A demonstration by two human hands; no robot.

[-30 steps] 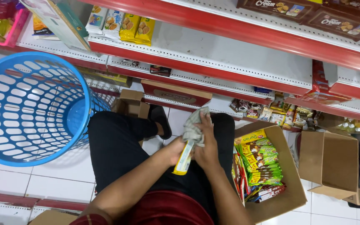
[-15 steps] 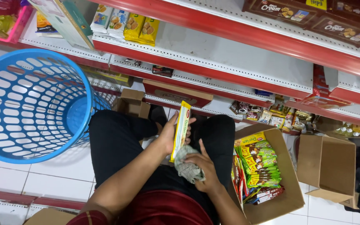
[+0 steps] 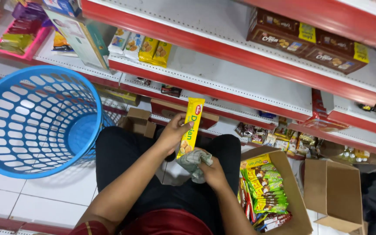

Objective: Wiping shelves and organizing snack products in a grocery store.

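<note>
Packet [image 3: 189,127] upright in left hand [image 3: 173,132], pinched mid-length, top at 12. Right hand [image 3: 212,172] at 5 o'clock, fist closed on cloth [image 3: 192,160] touching packet btm.

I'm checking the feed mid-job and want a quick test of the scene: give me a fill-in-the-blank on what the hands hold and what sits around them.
1. The left hand holds up a long ____ snack packet.
2. The right hand grips a crumpled grey ____.
3. The laundry-style basket on the floor at the left is ____ in colour.
4. The open cardboard box of snack packets sits on the person's ____ side.

Missing words: yellow; cloth; blue; right
</note>
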